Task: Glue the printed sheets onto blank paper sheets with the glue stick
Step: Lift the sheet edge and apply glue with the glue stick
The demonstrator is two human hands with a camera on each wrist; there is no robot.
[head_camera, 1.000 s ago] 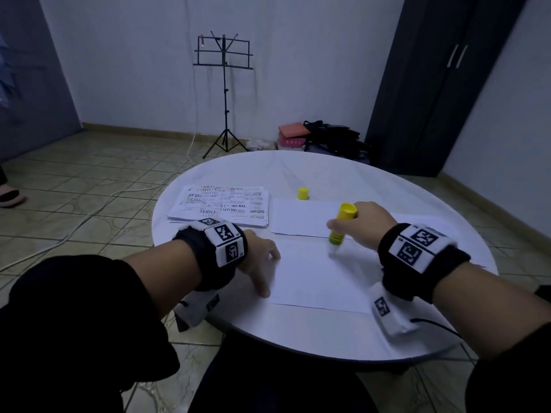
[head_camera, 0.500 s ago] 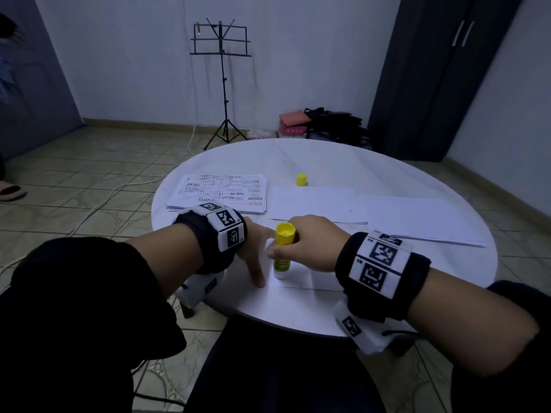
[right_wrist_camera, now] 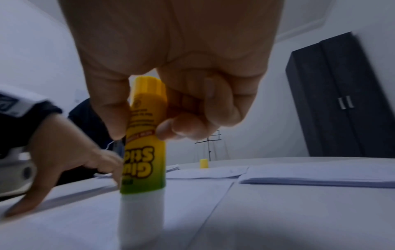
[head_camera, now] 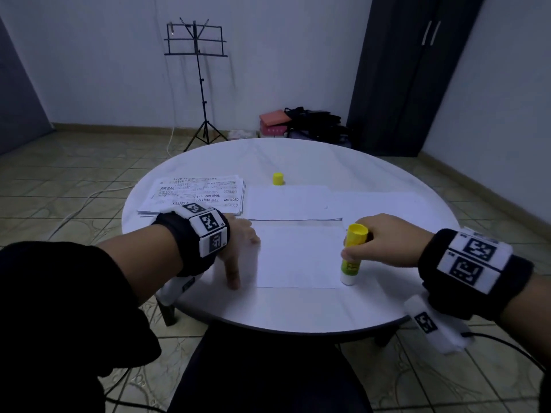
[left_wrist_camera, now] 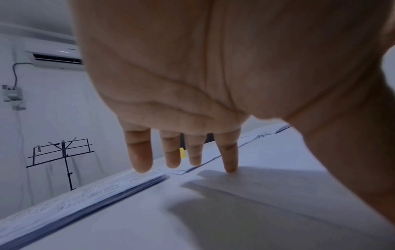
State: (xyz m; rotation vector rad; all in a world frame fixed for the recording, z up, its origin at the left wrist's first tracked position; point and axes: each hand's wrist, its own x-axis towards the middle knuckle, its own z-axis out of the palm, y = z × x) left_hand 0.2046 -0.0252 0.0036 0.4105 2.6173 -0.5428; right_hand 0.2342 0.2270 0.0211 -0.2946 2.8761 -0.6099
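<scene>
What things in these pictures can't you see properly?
- Glue stick tip: inverted on the sheet; the white end hides any glue laid, all views.
- Printed stack: small words too tiny in head view, blurred in left wrist view.
- Left hand thumb: cut off by the left wrist view's edge.
- Right hand fingertips: partly hidden behind the stick.

The glue stick (head_camera: 352, 254) looks like smooth, slightly glossy plastic, the blank sheet (head_camera: 298, 257) is matt paper, and the round surface (head_camera: 298, 308) is smooth with a soft sheen.
</scene>
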